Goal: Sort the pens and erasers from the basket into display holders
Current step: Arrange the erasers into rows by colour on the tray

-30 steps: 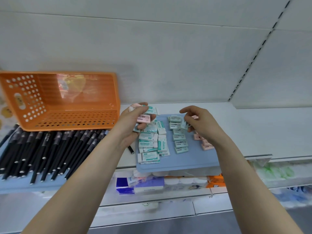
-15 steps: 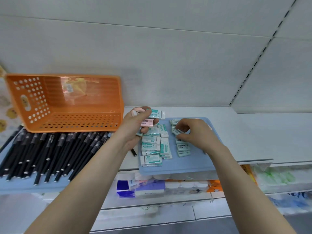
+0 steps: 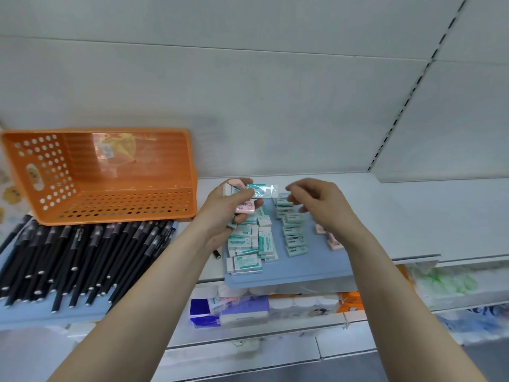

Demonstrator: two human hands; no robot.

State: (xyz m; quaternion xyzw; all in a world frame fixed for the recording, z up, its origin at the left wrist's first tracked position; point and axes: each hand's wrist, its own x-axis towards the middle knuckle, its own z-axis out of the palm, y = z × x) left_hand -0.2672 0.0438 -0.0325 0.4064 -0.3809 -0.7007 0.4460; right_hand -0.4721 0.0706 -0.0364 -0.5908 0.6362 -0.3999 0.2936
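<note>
My left hand grips a small bunch of erasers above the blue tray: a teal-wrapped one sticks out to the right and a pink one sits under my thumb. My right hand hovers just right of that bunch with fingers loosely curled and nothing visible in them. Teal-and-white erasers lie in rows on the tray, a second column beside them, and pink erasers lie partly hidden behind my right wrist. Black pens lie packed on a blue tray at left.
An orange basket lies tipped on its side behind the pens, with nothing visible inside. One loose pen tip shows between the trays. White shelf surface extends to the right. Packaged goods fill the shelf below.
My right hand has lifted off the eraser column on the tray and come up toward the erasers held in my left hand. The left hand has stayed about where it was.
</note>
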